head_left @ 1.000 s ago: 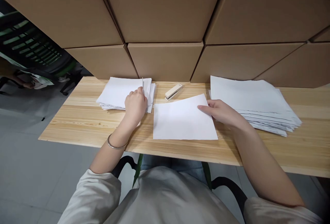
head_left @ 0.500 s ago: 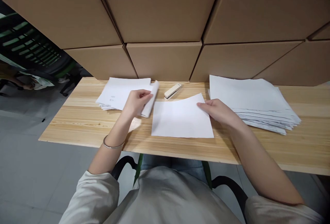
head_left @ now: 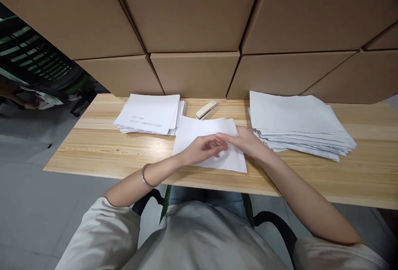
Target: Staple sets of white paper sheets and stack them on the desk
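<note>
A white sheet of paper (head_left: 186, 137) lies in front of me, angled on the wooden table; whether there is more than one sheet I cannot tell. My right hand (head_left: 245, 141) grips its right side, thumb on top and fingers partly out of sight. Over the middle of the sheet is my left hand (head_left: 205, 149), its fingers loosely curved and apart, close to the right thumb. Just behind the sheet rests a cream stapler (head_left: 206, 109). To the left sits a paper stack (head_left: 149, 110) with printed lines on its top page.
A thicker paper stack (head_left: 289, 114) lies on the right of the wooden table (head_left: 83, 150). Cardboard boxes (head_left: 195, 73) form a wall along the back edge. Beyond the table's left end, a chair (head_left: 34, 54) and part of another person (head_left: 18, 96) show.
My left hand has let go of the folded-over paper at the left stack and moved right, over the sheet. That stack's top now lies flat. The sheet has shifted left and turned slightly.
</note>
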Available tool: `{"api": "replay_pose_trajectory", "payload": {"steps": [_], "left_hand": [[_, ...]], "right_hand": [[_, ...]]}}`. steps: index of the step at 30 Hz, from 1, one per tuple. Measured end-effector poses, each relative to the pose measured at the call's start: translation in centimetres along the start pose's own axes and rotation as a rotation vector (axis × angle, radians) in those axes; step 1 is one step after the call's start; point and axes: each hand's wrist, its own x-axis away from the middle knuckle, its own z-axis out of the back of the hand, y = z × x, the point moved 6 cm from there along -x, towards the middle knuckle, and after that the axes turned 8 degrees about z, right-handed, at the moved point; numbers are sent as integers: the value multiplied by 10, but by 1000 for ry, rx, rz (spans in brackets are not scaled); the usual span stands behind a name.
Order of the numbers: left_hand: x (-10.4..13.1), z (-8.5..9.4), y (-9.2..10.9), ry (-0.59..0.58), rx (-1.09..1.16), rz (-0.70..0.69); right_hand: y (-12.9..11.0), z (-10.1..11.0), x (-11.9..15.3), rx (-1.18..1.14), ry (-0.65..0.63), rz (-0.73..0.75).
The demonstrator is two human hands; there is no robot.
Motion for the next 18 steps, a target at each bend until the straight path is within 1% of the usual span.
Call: {"api": "replay_pose_trajectory", "payload": {"steps": [1, 2, 3, 4, 5, 7, 8, 9, 10, 11, 12, 13, 14, 16, 18], "left_hand": [[2, -2, 5, -33, -72, -48], [4, -2, 9, -40, -155, -101], [6, 1, 14, -6, -242, -163], [8, 6, 20, 76, -329, -236], [12, 15, 26, 206, -413, -319], [22, 38, 37, 560, -533, -470], [29, 49, 41, 735, -553, -518], [35, 60, 42, 880, -548, -546], [39, 69, 43, 975, -529, -551], [42, 76, 44, 1033, -496, -551], [43, 82, 44, 1052, -455, -548], [43, 86, 44, 1037, -408, -547], [41, 88, 44, 994, -358, -552], [35, 88, 44, 854, -272, -559], [27, 85, 40, 728, -236, -536]], "right_hand": [[1, 0, 0, 21, 2, 10], [2, 2, -1, 44, 15, 1], [4, 5, -1, 59, 29, -19], [6, 10, -1, 67, 42, -39], [7, 15, 0, 64, 47, -51], [3, 26, 3, 8, 47, -27], [0, 33, 5, -32, 53, 4], [-3, 40, 7, -67, 67, 37], [-5, 47, 8, -94, 94, 74], [-7, 54, 9, -117, 132, 116], [-7, 60, 10, -136, 179, 162], [-7, 65, 10, -156, 227, 209], [-6, 68, 9, -183, 272, 254], [-2, 70, 5, -234, 329, 329], [0, 67, -1, -257, 325, 371]]}}
